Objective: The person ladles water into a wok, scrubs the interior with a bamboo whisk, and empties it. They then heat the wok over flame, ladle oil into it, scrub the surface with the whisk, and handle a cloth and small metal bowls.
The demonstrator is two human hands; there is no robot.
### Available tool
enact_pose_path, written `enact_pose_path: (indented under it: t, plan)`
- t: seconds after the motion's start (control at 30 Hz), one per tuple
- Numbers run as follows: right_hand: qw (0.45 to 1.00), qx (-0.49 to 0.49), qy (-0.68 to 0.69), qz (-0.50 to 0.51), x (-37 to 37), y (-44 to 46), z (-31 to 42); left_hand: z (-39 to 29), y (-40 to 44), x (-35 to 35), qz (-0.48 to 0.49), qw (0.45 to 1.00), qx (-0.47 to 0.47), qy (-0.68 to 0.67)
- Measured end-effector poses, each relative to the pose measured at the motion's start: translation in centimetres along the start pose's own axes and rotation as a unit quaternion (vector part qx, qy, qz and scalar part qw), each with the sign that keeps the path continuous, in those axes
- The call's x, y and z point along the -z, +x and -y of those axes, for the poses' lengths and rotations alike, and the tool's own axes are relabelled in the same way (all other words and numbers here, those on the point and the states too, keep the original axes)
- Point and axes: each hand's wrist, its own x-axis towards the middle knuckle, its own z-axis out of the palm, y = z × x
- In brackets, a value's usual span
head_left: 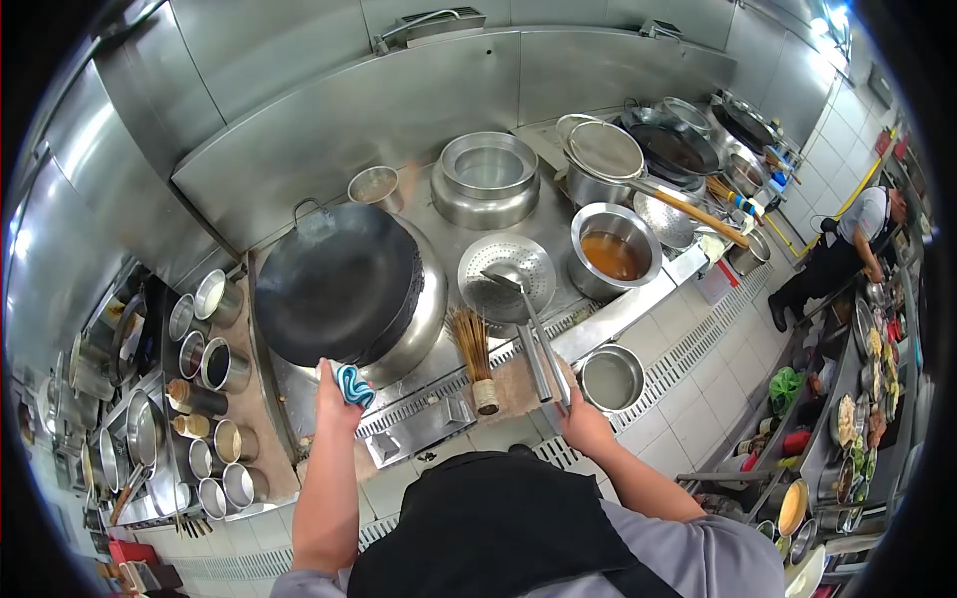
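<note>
My left hand (pixel 337 397) is closed around a folded blue-and-white striped cloth (pixel 354 387) at the near rim of a large black wok (pixel 339 284). The wok sits on the left burner, tilted a little, and shows no food inside. My right hand (pixel 584 423) grips the long metal handle of a ladle (pixel 539 337). The ladle's head lies over a round perforated strainer (pixel 505 254), whose own handle runs beside it. Between my hands, a bamboo wok brush (pixel 476 364) rests at the stove's front edge.
A steel pot of brown liquid (pixel 614 255) stands right of the strainer; a wide pot (pixel 488 164) sits behind. A mesh sieve (pixel 605 149) rests on another pot. Several seasoning containers (pixel 225 365) line the left counter. A co-worker (pixel 859 244) stands at the far-right food counter.
</note>
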Motion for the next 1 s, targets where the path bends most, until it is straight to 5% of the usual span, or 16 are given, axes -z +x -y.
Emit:
enact_pose_path:
  t: [0.67,1.0]
  plan:
    - [0.995,-0.024,-0.078,0.063,2.5,0.1,1.2,-0.3,1.7,-1.3,-0.021,0.999,0.039,-0.025]
    - [0.995,-0.028,-0.096,0.025,1.4,0.6,0.5,1.3,3.2,-0.1,0.032,0.998,-0.061,-0.005]
